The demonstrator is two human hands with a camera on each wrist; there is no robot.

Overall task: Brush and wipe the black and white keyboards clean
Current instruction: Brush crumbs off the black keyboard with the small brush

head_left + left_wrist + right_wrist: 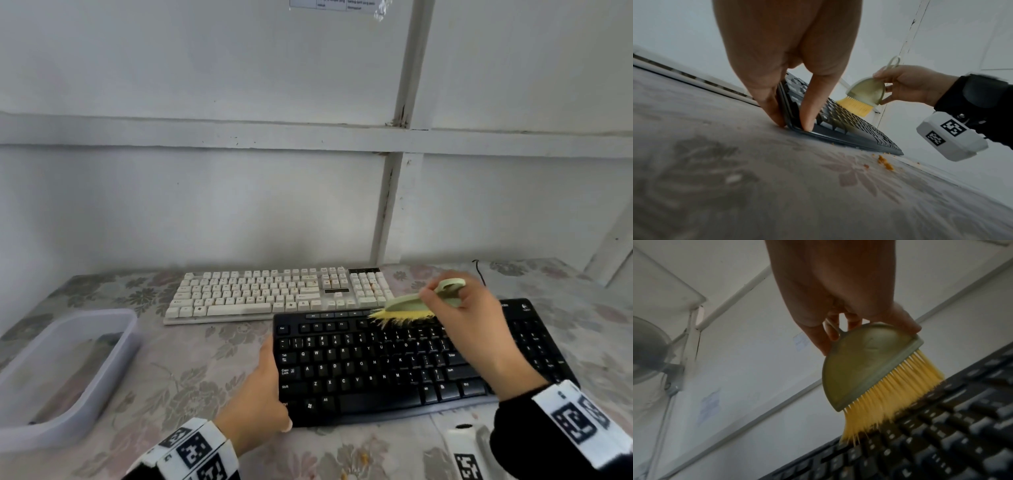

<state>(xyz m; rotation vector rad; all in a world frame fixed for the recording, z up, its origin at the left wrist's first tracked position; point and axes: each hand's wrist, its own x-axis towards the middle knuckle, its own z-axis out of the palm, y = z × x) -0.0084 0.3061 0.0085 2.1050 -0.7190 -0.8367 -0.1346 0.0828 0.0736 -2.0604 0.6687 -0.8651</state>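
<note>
While the black keyboard (404, 363) sat near the front edge of the table (212, 356) on its flowery cloth, the left hand (263, 394) was clamped on its left end, thumb on the top edge and fingers (768, 104) tucked against the side, so that was a proper grip on the thing. The right hand (469, 308) had the little green brush (421, 301) by its loop handle, fingers curled around it, and the yellow bristles (894, 395) were down on the top rows of keys, splayed out a bit. The white keyboard (277, 291) lay just behind the black one, closer to the wall, nobody touching it, with some orange-ish spots on the keys. Some orange crumbs (885, 162) were lying on the cloth right by the black keyboard's front edge. Off to the left was a clear plastic tub (68, 370), with something dark inside, couldn't tell what. A white gadget with a square black marker (467, 452) sat on the table at the near right, half hidden by the sleeve.
</note>
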